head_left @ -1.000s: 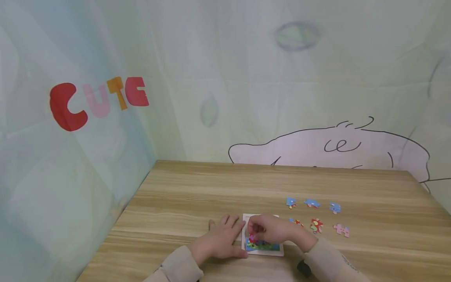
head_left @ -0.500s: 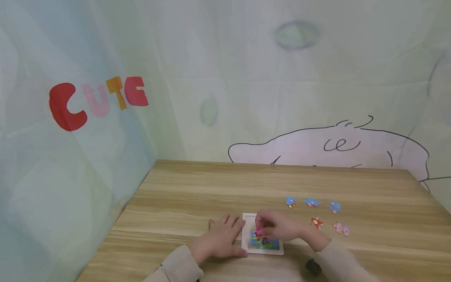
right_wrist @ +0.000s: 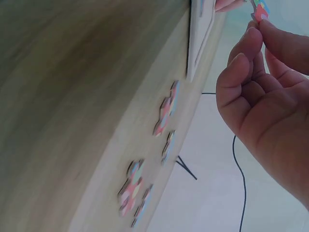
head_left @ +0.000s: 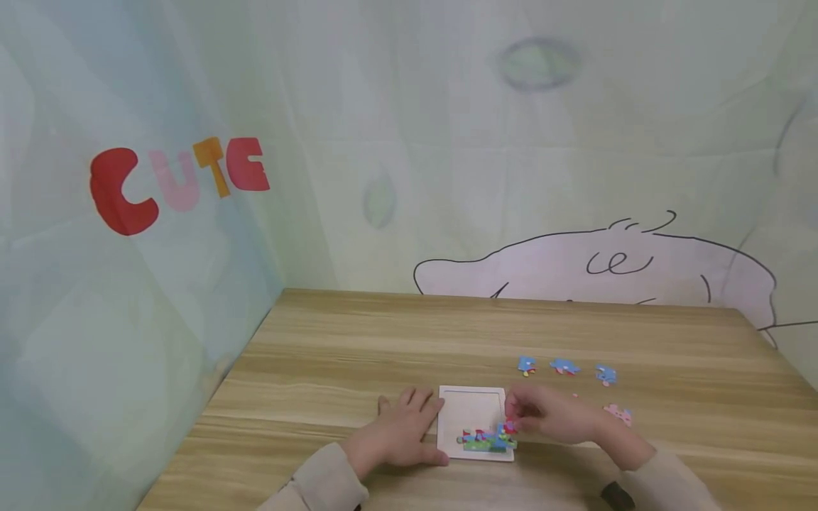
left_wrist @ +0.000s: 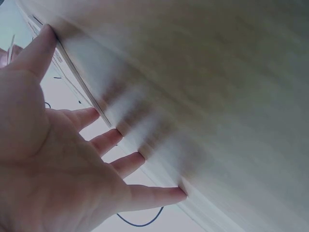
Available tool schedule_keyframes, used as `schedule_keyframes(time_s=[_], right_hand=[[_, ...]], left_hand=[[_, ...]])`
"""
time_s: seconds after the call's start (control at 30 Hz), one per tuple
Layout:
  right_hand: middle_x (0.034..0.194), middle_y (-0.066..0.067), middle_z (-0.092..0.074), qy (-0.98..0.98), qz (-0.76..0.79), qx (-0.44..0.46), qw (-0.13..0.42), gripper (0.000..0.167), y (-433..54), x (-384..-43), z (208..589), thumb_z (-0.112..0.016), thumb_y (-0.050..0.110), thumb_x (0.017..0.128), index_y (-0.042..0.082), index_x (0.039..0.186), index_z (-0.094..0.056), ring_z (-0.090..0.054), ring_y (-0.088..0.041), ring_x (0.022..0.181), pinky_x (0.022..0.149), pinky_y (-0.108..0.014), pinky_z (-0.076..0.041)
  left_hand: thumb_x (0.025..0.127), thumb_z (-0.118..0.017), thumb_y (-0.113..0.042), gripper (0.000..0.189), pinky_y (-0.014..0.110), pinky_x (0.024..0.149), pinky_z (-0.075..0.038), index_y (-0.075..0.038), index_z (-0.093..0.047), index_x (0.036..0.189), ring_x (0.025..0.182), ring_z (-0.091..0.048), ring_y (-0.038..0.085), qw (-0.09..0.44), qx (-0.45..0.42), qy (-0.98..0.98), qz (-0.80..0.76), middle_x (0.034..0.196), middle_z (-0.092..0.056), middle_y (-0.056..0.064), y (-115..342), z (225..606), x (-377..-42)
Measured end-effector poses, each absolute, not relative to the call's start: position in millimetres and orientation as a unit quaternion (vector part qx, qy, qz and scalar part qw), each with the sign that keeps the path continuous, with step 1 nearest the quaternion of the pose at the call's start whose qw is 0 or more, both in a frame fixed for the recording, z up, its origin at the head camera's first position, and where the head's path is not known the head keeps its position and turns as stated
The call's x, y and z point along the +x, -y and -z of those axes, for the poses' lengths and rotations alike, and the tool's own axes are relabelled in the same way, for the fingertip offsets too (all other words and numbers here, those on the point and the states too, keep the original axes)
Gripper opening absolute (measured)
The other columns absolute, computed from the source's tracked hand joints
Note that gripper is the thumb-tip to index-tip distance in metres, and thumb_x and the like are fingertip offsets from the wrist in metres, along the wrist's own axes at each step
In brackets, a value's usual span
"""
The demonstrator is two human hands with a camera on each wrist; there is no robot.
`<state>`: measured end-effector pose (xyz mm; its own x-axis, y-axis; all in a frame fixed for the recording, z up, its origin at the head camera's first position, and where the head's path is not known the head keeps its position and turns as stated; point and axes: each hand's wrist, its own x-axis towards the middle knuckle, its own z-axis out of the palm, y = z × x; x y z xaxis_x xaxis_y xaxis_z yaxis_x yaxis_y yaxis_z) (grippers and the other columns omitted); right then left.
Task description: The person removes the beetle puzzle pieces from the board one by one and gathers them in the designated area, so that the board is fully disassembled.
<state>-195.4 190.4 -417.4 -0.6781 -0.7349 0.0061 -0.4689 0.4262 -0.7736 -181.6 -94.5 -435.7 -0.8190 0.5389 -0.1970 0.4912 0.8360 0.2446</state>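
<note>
My left hand (head_left: 399,434) rests with fingers spread at the left edge of a white puzzle tray (head_left: 469,406); its thumb touches the lower left corner. In the left wrist view the fingertips (left_wrist: 130,164) press on the table. My right hand (head_left: 552,415) pinches a small joined strip of jigsaw pieces (head_left: 479,441), green and blue with red figures, at its right end between thumb and forefinger. The strip overlaps the tray's lower right part and its right edge. In the right wrist view, a bit of the pinched puzzle (right_wrist: 261,10) shows beyond the thumb tip.
Loose jigsaw pieces lie right of the tray: a blue piece (head_left: 527,365), a second blue piece (head_left: 565,366), a third blue piece (head_left: 606,375) and a pink piece (head_left: 618,414). My right hand hides most of a red one. A wooden table (head_left: 358,341) meets printed curtains behind.
My right hand has moved right, carrying the joined jigsaw pieces from the tray's lower part towards its right edge, baring more of the tray. My left hand has stayed put.
</note>
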Motion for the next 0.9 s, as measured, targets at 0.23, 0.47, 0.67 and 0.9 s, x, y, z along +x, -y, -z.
schedule_keyframes(time_s=[0.23,0.47,0.67,0.9], right_hand=[[0.078,0.010,-0.055,-0.824,0.396,-0.364,0.177,0.008,-204,-188,422,-0.063,0.010,0.092,0.006,0.090,-0.056,-0.047,0.001,0.071,0.062,-0.020,-0.045],[0.079,0.010,-0.057,-0.819,0.382,-0.402,0.147,0.005,-216,-185,429,-0.063,0.006,0.090,0.007,0.090,-0.058,-0.047,0.004,0.073,0.063,-0.021,-0.046],[0.078,0.014,-0.054,-0.834,0.371,-0.374,0.161,0.008,-224,-181,432,-0.064,0.016,0.091,0.013,0.089,-0.057,-0.046,0.004,0.072,0.062,-0.020,-0.044],[0.080,0.013,-0.055,-0.856,0.351,-0.333,0.183,0.008,-227,-176,432,-0.065,0.014,0.089,0.015,0.090,-0.057,-0.048,0.003,0.073,0.064,-0.021,-0.044]], left_hand=[[0.079,-0.065,-0.064,0.088,0.077,0.094,-0.026,-0.013,-0.040,0.146,0.137,-0.031,0.037,0.130,0.272,-0.949,-0.096,0.149,-0.036,0.013,95,436,-183],[0.079,-0.065,-0.064,0.089,0.077,0.095,-0.025,-0.013,-0.039,0.147,0.138,-0.030,0.037,0.131,0.273,-0.948,-0.097,0.149,-0.035,0.013,96,436,-182],[0.079,-0.065,-0.064,0.089,0.077,0.095,-0.024,-0.012,-0.039,0.147,0.138,-0.030,0.037,0.128,0.271,-0.948,-0.101,0.149,-0.036,0.013,96,437,-182],[0.079,-0.064,-0.065,0.089,0.077,0.094,-0.025,-0.013,-0.039,0.147,0.138,-0.030,0.037,0.127,0.273,-0.949,-0.097,0.149,-0.036,0.013,96,438,-182]])
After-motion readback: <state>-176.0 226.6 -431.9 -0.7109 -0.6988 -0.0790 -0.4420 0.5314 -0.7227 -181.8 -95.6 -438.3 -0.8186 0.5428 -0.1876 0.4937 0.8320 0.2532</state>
